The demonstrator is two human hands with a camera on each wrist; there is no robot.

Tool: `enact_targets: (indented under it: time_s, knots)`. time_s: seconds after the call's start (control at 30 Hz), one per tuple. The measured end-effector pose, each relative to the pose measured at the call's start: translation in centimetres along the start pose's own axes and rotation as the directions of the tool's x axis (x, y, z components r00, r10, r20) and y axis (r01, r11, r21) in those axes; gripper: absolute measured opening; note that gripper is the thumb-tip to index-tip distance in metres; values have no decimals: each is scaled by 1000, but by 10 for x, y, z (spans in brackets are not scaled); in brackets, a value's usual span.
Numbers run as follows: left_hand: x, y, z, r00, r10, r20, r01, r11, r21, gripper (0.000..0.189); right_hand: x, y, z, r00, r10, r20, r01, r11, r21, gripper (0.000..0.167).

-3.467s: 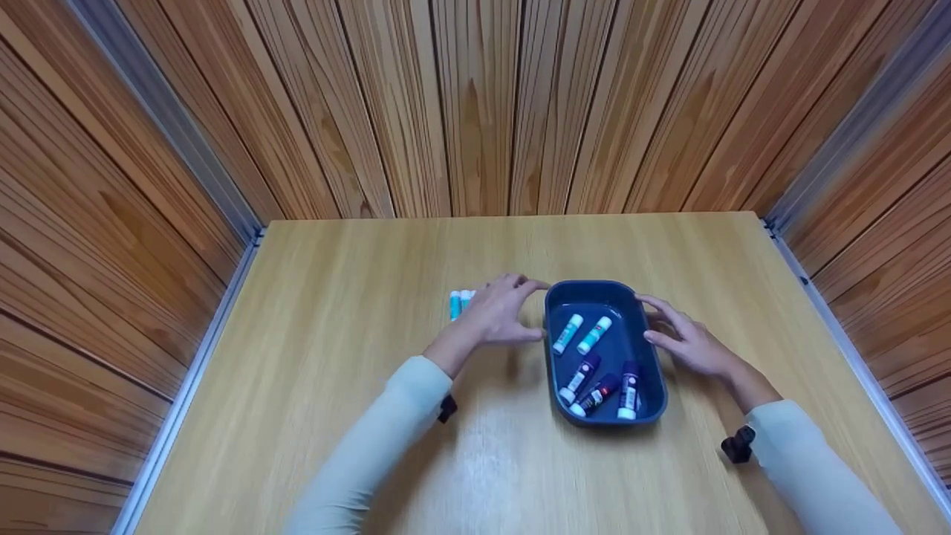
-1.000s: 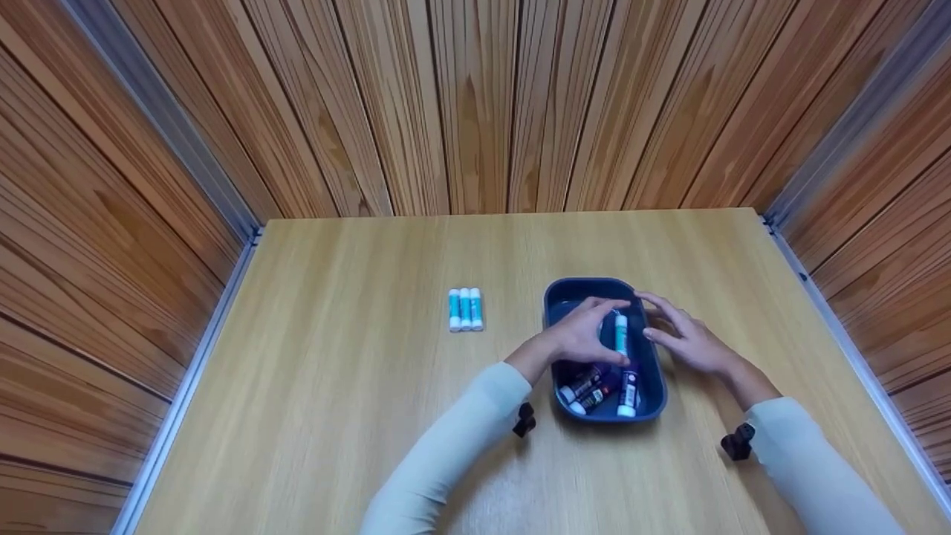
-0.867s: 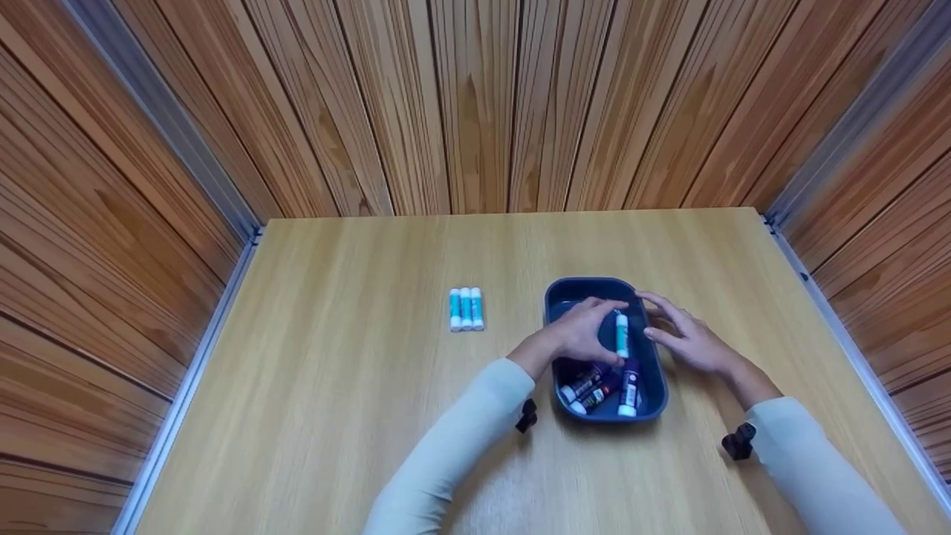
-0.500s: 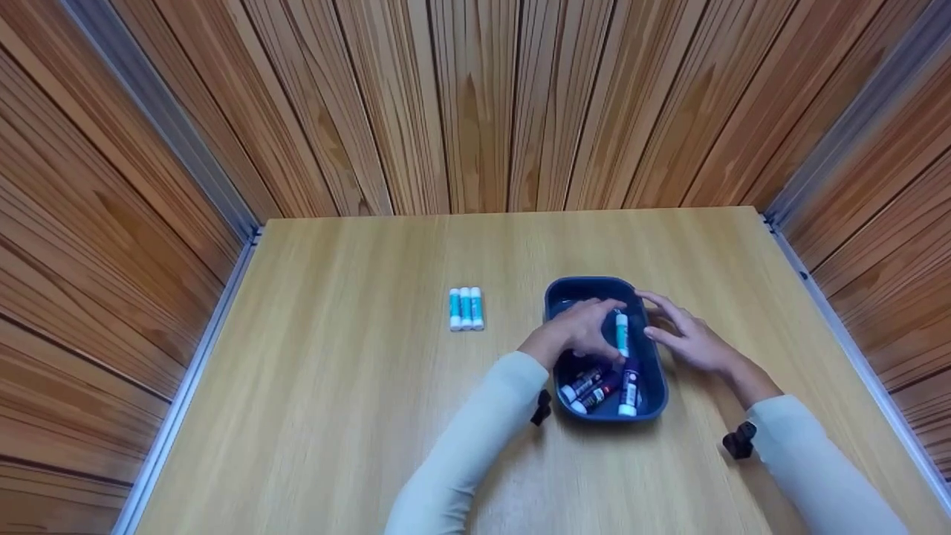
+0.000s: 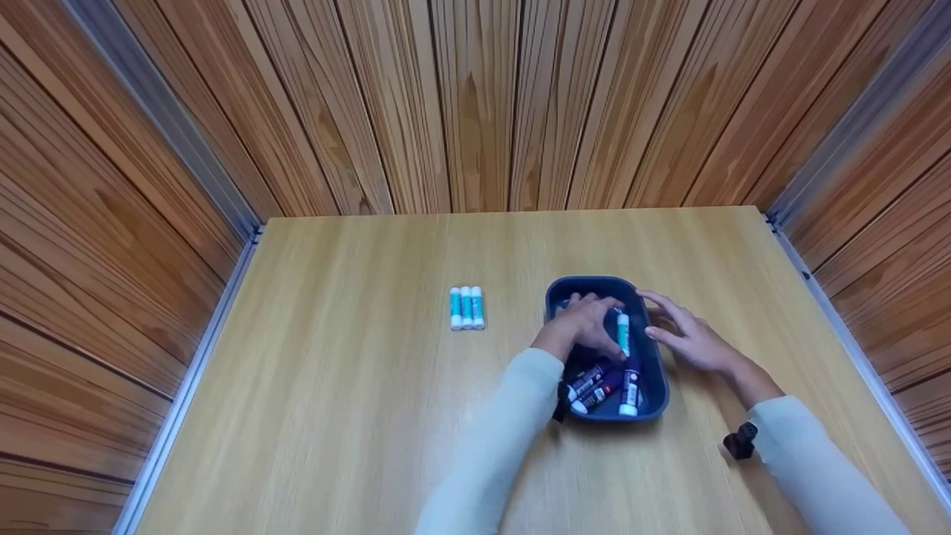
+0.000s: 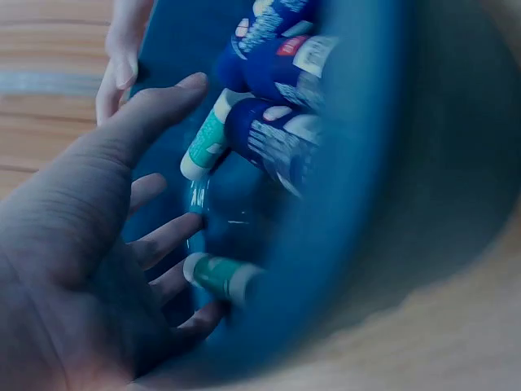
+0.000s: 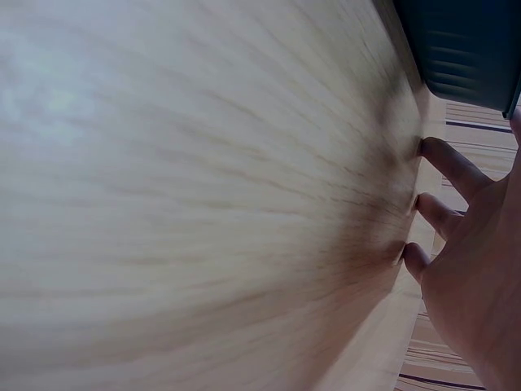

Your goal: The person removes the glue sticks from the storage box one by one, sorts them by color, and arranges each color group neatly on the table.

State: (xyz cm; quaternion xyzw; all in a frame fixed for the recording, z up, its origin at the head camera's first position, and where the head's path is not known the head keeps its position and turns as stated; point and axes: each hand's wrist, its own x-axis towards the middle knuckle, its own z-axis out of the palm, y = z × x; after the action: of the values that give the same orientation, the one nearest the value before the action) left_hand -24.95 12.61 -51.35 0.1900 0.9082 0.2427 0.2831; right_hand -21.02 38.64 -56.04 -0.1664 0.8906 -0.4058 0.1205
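Note:
A dark blue tray [image 5: 617, 418] holds several glue sticks. My left hand [image 5: 583, 323] is inside it, fingers spread and reaching down. In the left wrist view its fingertips are beside a teal-and-white glue stick [image 6: 220, 277]; the head view hides this stick behind the hand. Another teal glue stick [image 5: 622, 334] lies along the tray's right side, near the left thumb. Purple glue sticks [image 5: 630, 386] with white ends lie in the near part. My right hand [image 5: 691, 338] has thumb and index finger at the tray's right side; its other fingertips touch the table in the right wrist view.
Three teal-and-white glue sticks [image 5: 466, 307] lie side by side on the wooden table [image 5: 334, 371], left of the tray. A wood-plank wall [image 5: 475, 111] stands behind, with more plank walls at both sides.
My left hand has gone from left of the tray into it. One teal glue stick now lies along the right side. Lately the hand has shifted slightly left, fingers lower. My right hand stays put.

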Motion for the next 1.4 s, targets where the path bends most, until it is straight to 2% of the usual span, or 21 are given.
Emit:
enact_targets:
  time_s: [0.2, 0.33, 0.57, 0.77, 1.0, 1.4]
  knots:
    - [1, 1, 3, 1000, -6, -18, 6, 1000, 21, 86, -1, -2, -1, 1000, 0, -3, 0, 1000, -12, 70]
    - [1, 3, 7, 998, -9, -58, 12, 999, 47, 85, -1, -3, 0, 1000, 5, -7, -6, 1000, -18, 71]
    - [5, 8, 15, 992, -52, -111, 60, 996, 70, 88, -1, -2, 1, 1000, 13, -13, -13, 1000, -8, 68]
    - [7, 9, 18, 987, -65, -149, 74, 995, 61, 83, -1, -2, 0, 1000, 6, -10, -6, 1000, -11, 68]
    - [6, 7, 18, 988, -59, -144, 63, 998, 26, 77, 0, 1, 0, 1000, -11, -7, 10, 1000, -4, 67]
    - [4, 3, 15, 989, -30, -144, 34, 999, 25, 79, 1, 1, 2, 1000, -11, -11, 11, 1000, -8, 67]
